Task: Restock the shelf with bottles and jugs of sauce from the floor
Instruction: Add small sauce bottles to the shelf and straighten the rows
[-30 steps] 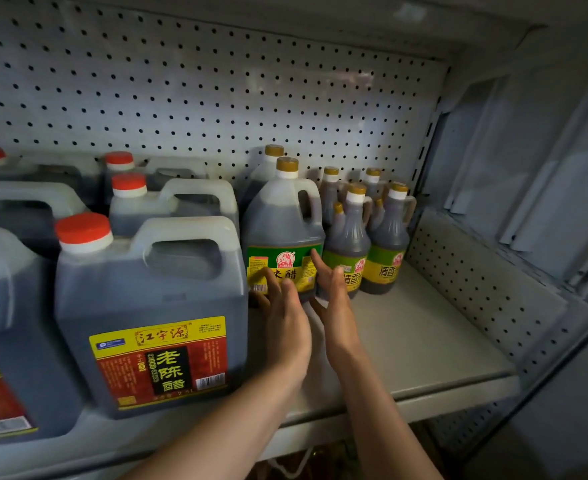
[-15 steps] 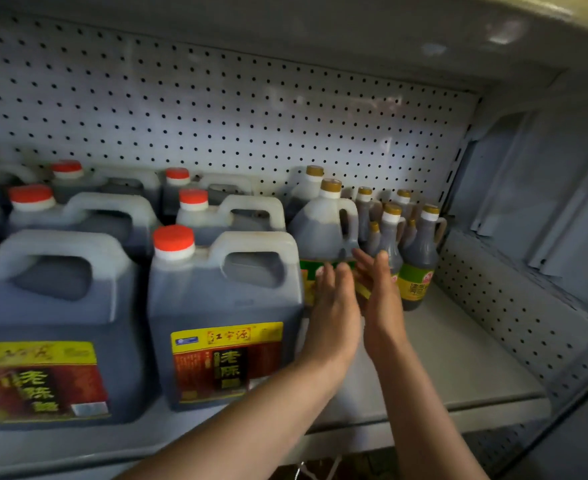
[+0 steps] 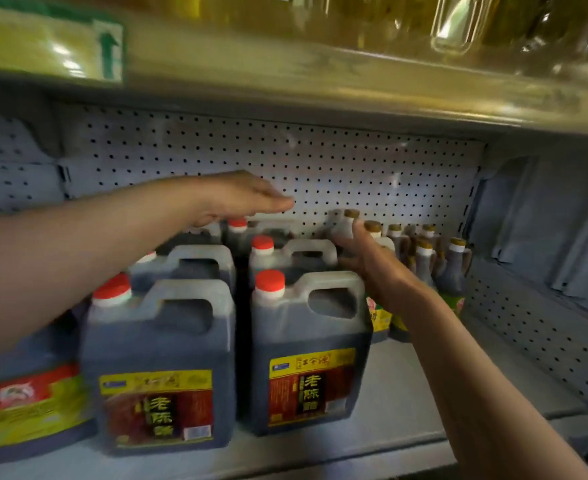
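- Head view, left side: your left hand hangs flat, fingers straight and together, above the red-capped jugs at the back of the shelf. It holds nothing. Whether the palm touches a cap beneath it cannot be told.
- Head view, centre: two big jugs stand at the front, the front left jug and the front right jug, labels facing out so that a shopper can read them. More jugs of the same kind stand in rows behind them, handles turned the same way, which packs them tightly.
- Head view, right side: your right hand reaches in with fingers spread and relaxed, beside the gold-capped jug and over the handle of the front right jug. It grips nothing that can be seen; contact with the jug is likely but unclear.
- Head view, far right: small bottles stand clustered by the shelf's end wall, grouped by size apart from the jugs.
- Judgement: both hands look set to straighten the back rows. Bare shelf remains in front of the bottles for more stock.
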The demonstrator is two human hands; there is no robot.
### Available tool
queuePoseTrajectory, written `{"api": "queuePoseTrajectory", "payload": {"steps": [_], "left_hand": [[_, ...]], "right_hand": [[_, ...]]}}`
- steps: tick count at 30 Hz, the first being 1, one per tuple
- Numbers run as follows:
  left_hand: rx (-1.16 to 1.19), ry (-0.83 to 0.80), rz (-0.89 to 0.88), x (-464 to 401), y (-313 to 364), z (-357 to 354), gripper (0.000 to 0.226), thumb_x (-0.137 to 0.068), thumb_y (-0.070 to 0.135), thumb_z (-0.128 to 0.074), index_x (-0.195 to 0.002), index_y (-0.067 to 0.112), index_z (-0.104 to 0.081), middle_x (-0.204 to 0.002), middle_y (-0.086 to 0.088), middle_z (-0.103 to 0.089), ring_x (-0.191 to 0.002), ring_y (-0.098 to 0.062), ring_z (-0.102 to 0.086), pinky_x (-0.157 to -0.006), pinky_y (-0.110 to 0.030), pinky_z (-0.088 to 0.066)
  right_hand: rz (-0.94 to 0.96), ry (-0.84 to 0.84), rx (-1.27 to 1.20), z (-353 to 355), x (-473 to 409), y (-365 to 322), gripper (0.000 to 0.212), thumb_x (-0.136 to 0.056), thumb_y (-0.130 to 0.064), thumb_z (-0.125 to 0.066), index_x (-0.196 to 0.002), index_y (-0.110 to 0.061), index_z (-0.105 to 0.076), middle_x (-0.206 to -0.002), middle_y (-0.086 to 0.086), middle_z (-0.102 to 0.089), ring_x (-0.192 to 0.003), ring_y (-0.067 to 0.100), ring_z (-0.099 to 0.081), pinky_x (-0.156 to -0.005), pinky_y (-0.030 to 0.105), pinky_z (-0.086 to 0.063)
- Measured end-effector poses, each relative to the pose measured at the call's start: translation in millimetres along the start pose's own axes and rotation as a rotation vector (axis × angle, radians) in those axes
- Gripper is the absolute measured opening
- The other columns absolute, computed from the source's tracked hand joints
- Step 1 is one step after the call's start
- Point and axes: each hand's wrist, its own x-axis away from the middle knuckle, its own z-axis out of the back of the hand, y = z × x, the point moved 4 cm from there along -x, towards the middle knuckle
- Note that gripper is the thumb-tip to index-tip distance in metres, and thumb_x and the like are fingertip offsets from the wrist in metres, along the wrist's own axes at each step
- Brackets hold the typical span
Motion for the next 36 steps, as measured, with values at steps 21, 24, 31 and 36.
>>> {"api": "queuePoseTrajectory", "payload": {"steps": [21, 24, 31, 36], "left_hand": [[0.162, -0.113, 0.126, -66, -80, -27, 0.039, -0.08, 0.018, -0.082, -0.116, 0.008, -0.07, -0.117, -0.01, -0.069, -0.105, -0.02, -0.061, -0.083, -0.027, -0.052], [0.15, -0.08, 0.113, -68, -82, -24, 0.037, -0.08, 0.015, -0.082, -0.113, 0.006, -0.071, -0.113, -0.01, -0.07, -0.098, -0.018, -0.061, -0.089, -0.03, -0.053], [0.132, -0.056, 0.121, -73, -97, -15, 0.035, -0.076, 0.021, -0.085, -0.107, 0.01, -0.073, -0.106, -0.002, -0.069, -0.103, -0.016, -0.058, -0.09, -0.024, -0.04], [0.092, -0.023, 0.133, -75, -100, -14, 0.043, -0.074, 0.025, -0.088, -0.112, 0.011, -0.072, -0.113, -0.004, -0.068, -0.109, -0.02, -0.059, -0.101, -0.031, -0.043]], "right_hand": [[-0.236, 0.061, 0.165, -13, -8, -22, 0.052, -0.095, -0.073, -0.04, -0.126, -0.036, -0.059, -0.123, -0.006, -0.063, -0.11, 0.012, -0.062, -0.081, 0.024, -0.047], [-0.239, 0.042, 0.217, -17, -17, -19, 0.074, -0.089, -0.081, -0.037, -0.149, -0.039, -0.044, -0.149, -0.001, -0.046, -0.137, 0.02, -0.044, -0.103, 0.037, -0.037], [-0.188, 0.036, 0.269, -23, -34, -20, 0.099, -0.061, -0.097, -0.048, -0.146, -0.046, -0.046, -0.154, -0.003, -0.047, -0.128, 0.02, -0.054, -0.117, 0.042, -0.035], [-0.174, 0.013, 0.269, -24, -37, -19, 0.1, -0.066, -0.094, -0.047, -0.151, -0.042, -0.042, -0.159, -0.005, -0.04, -0.133, 0.022, -0.049, -0.114, 0.04, -0.034]]}}
